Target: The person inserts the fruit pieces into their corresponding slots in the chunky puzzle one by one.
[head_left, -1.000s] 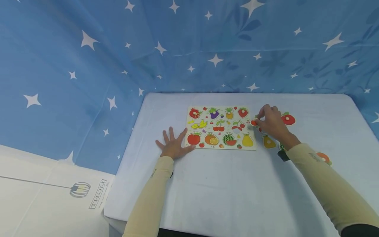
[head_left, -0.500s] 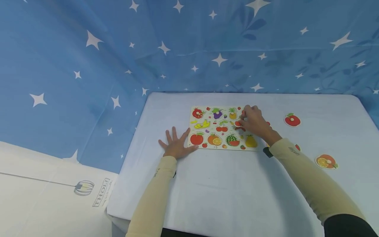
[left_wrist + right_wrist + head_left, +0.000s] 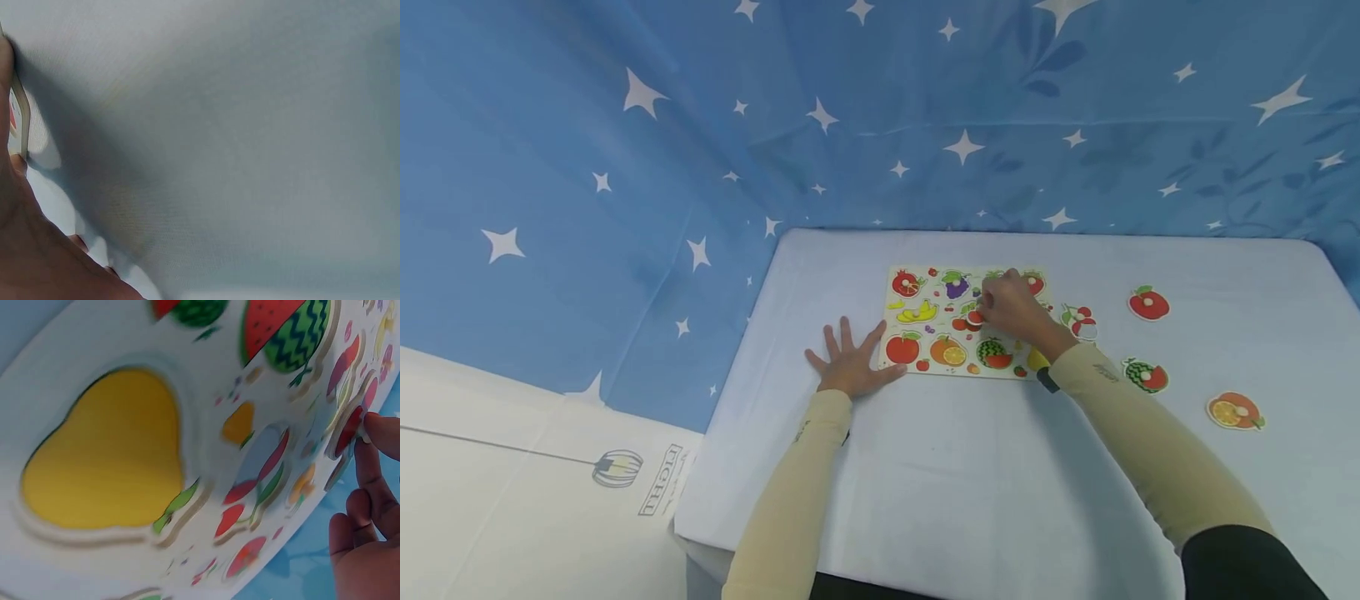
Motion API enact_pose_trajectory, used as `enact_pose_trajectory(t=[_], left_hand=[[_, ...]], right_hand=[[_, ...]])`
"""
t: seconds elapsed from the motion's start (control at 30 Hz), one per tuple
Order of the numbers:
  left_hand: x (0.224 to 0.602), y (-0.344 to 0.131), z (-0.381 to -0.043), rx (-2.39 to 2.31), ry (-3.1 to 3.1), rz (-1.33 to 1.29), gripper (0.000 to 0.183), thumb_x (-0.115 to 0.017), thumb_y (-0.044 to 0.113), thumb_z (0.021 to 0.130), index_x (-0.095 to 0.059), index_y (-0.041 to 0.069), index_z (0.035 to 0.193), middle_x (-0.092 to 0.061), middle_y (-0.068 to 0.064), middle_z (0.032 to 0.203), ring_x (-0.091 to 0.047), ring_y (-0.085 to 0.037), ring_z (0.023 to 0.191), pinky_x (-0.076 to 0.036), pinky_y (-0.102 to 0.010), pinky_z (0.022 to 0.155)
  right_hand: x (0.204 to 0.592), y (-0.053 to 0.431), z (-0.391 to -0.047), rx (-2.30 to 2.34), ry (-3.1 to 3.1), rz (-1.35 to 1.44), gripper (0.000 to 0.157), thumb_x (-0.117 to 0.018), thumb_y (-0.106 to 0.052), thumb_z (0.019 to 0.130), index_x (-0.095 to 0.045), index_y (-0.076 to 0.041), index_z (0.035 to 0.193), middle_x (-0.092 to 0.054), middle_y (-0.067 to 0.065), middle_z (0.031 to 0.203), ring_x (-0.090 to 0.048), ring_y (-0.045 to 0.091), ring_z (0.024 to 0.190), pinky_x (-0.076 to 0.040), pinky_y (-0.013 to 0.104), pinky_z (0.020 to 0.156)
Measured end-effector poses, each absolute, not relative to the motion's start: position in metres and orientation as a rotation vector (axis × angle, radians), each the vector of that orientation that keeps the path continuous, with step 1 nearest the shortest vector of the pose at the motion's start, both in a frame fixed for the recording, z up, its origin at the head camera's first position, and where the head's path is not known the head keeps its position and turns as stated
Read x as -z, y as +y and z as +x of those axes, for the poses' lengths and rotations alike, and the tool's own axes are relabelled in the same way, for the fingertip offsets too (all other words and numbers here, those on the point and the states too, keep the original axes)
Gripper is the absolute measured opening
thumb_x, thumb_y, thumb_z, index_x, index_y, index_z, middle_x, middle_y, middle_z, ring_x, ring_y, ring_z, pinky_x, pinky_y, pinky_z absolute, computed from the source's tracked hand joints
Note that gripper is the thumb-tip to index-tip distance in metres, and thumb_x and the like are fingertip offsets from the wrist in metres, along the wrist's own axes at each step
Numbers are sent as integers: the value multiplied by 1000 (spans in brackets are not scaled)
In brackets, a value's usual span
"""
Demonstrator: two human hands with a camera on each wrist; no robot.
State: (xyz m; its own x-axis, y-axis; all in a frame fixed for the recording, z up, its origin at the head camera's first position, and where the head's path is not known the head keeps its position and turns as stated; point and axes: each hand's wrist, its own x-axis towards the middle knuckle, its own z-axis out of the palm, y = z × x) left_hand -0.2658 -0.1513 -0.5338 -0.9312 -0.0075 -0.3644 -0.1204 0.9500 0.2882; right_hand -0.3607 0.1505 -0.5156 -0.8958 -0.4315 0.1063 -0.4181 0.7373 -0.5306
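A cream fruit puzzle board (image 3: 942,371) lies near the back of the white table. My left hand (image 3: 853,367) is spread flat at its left side, with thumb and index finger at the board's edge. Over the middle row of the board, my right hand (image 3: 1017,308) pinches a red cherry puzzle piece (image 3: 975,318) by its small white knob. In the right wrist view the cherry piece (image 3: 348,431) overlaps the cherry picture, tilted a little. The pear picture (image 3: 112,456) shows large in front. My right hand hides the pineapple area in the head view.
Loose pieces lie to the board's right: an apple (image 3: 1148,302), a watermelon (image 3: 1146,375), an orange (image 3: 1236,411) and a red fruit piece with green leaves (image 3: 1079,321). A blue star-patterned curtain (image 3: 865,108) hangs behind the table, and a white box (image 3: 535,475) stands at the left.
My right hand has carried the cherry piece leftward, from beside the board's right edge to over the middle row. The left hand has kept its place by the board.
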Motion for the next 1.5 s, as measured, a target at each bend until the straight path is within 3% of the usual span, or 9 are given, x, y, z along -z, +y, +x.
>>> enact_pose_trajectory(t=[0.07, 0.33, 0.5, 0.67, 0.9, 1.13, 1.5], left_hand=[[537, -152, -268, -432, 2732, -96, 99, -68, 73, 90, -20, 45, 171, 11, -17, 178, 12, -48, 160, 2, -83, 116], [542, -154, -272, -445, 2706, -113, 100, -70, 73, 89, -17, 47, 170, 15, -16, 178, 16, -47, 160, 5, -83, 115], [543, -154, -273, -445, 2706, -115, 100, -69, 74, 89, -17, 47, 170, 15, -16, 178, 17, -47, 160, 5, -83, 115], [545, -153, -273, -435, 2711, -106, 100, -68, 76, 89, -17, 47, 170, 16, -16, 178, 17, -47, 160, 5, -83, 115], [540, -152, -272, -431, 2701, -113, 100, -68, 75, 90, -16, 47, 170, 17, -16, 178, 18, -47, 160, 5, -83, 116], [539, -152, -271, -437, 2703, -114, 100, -68, 74, 89, -17, 47, 171, 16, -16, 178, 17, -47, 160, 5, -82, 116], [549, -154, -274, -473, 2727, -122, 101, -71, 75, 86, -23, 47, 170, 12, -17, 178, 14, -47, 160, 4, -84, 115]], right_hand=[[517, 145, -363, 856, 2898, -694, 28, -75, 0, 95, -55, -7, 76, -57, 7, 70, -48, 35, 88, -40, 52, 84], [519, 132, -367, 790, 2864, -624, 22, -75, -1, 94, -59, -5, 79, -59, 9, 74, -49, 34, 89, -42, 51, 86], [519, 124, -367, 748, 2878, -650, 21, -73, 0, 94, -58, -4, 80, -59, 10, 73, -51, 37, 91, -43, 57, 99], [520, 119, -366, 698, 2891, -631, 19, -73, 0, 94, -59, -4, 81, -62, 10, 76, -54, 39, 95, -35, 62, 116], [525, 114, -363, 717, 2862, -516, 16, -71, -2, 97, -62, -4, 85, -63, 13, 87, -51, 37, 102, -49, 54, 96], [526, 113, -358, 690, 2909, -551, 14, -72, -2, 97, -63, -3, 86, -64, 12, 82, -51, 36, 96, -49, 50, 91], [527, 108, -357, 633, 2904, -441, 14, -77, -3, 94, -65, -4, 87, -67, 15, 92, -52, 39, 110, -44, 57, 103]])
